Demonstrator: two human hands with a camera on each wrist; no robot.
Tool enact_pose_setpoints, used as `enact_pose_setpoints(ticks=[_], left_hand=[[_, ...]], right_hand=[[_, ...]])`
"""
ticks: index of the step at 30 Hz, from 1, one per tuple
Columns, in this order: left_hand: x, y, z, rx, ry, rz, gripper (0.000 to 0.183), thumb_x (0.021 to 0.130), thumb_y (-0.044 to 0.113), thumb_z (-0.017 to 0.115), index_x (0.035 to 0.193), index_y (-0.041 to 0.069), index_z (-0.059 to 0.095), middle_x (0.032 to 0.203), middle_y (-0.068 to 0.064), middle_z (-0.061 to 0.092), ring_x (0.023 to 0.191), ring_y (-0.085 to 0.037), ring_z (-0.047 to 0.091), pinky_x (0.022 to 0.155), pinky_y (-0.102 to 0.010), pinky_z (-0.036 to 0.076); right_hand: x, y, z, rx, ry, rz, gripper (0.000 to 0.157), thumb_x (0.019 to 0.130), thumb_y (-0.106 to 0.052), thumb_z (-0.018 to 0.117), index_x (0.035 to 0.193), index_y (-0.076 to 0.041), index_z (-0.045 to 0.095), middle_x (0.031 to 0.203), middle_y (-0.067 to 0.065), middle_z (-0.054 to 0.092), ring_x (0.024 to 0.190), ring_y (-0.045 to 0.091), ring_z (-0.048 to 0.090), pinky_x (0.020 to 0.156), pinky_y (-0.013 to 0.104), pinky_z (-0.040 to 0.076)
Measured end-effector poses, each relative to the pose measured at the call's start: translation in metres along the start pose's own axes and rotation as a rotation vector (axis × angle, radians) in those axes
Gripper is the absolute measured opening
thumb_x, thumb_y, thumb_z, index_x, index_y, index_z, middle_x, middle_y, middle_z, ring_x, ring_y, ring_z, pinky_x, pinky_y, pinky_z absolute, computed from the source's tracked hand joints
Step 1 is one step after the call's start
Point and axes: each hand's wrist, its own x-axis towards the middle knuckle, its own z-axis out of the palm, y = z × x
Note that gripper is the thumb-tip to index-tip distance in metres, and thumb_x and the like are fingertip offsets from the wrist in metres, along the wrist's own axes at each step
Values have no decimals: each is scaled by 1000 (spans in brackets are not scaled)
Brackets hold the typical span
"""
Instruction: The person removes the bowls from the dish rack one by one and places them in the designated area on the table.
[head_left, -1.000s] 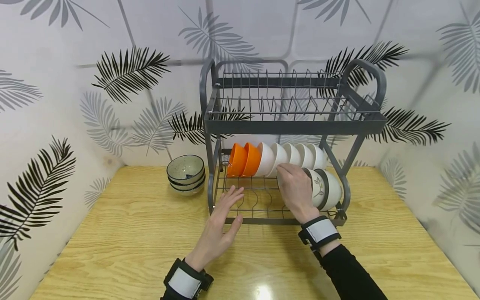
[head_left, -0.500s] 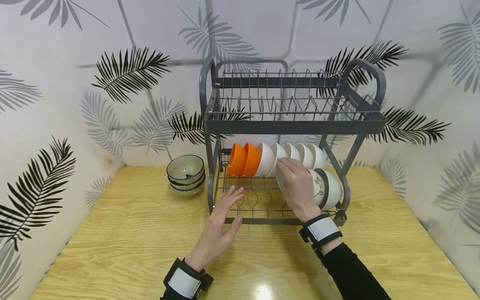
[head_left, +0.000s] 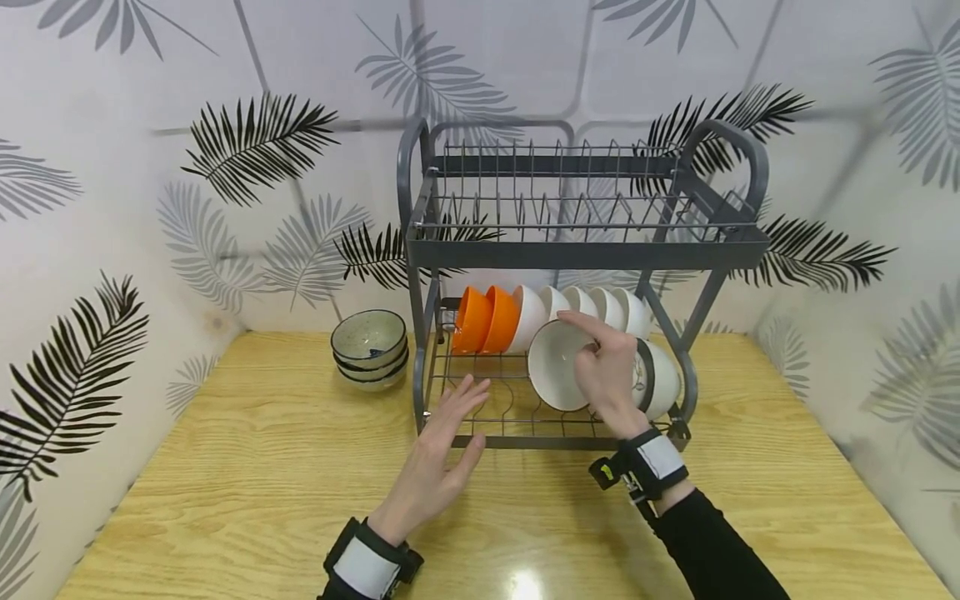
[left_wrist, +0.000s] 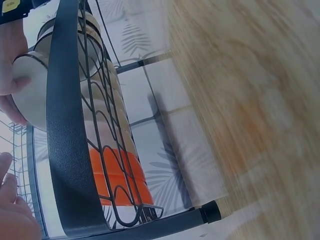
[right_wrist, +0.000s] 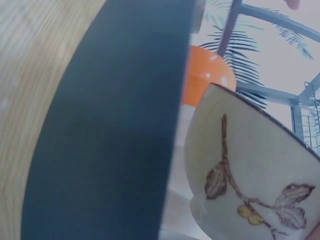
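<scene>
Leaf-patterned bowl (head_left: 553, 371) is tilted at the near side of the dark rack (head_left: 585, 254)'s lower tier, its rim pinched between the thumb and fingers of the right hand (head_left: 609, 371). The left hand (head_left: 435, 458), fingers straight and holding nothing, is by the rack's near left edge. Orange bowls (head_left: 501, 322) and white bowls (head_left: 528, 318) line the tier's far side; three stacked bowls (head_left: 369, 360) stand on the tabletop (head_left: 262, 483) at left.

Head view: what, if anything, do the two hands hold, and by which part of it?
The right hand holds a dark-rimmed bowl by the right side of its rim; the left hand holds nothing.
</scene>
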Motion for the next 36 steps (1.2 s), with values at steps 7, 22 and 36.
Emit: enact_pose_setpoints(ticks=[7, 22, 36], left_hand=[[1, 2, -3, 11, -12, 12, 52, 98, 5, 59, 148, 6, 44, 159, -11, 43, 153, -29, 31, 130, -42, 18], [8, 11, -11, 108, -63, 112, 53, 96, 7, 61, 147, 8, 47, 156, -11, 47, 152, -27, 35, 128, -43, 25], [19, 26, -21, 293, -224, 346, 52, 98, 16, 63, 147, 10, 47, 155, -6, 50, 147, -26, 43, 127, -41, 28]], right_hand=[[0, -6, -6, 135, -31, 204, 60, 71, 25, 36, 105, 1, 78, 97, 23, 77, 51, 4, 27, 53, 17, 15], [-1, -21, -12, 330, -190, 679, 65, 72, 19, 35, 115, -6, 77, 117, 19, 74, 111, 22, 66, 81, 20, 47], [-7, -22, -13, 496, -359, 890, 67, 69, 18, 41, 127, -2, 69, 122, 3, 75, 124, 21, 58, 80, 20, 54]])
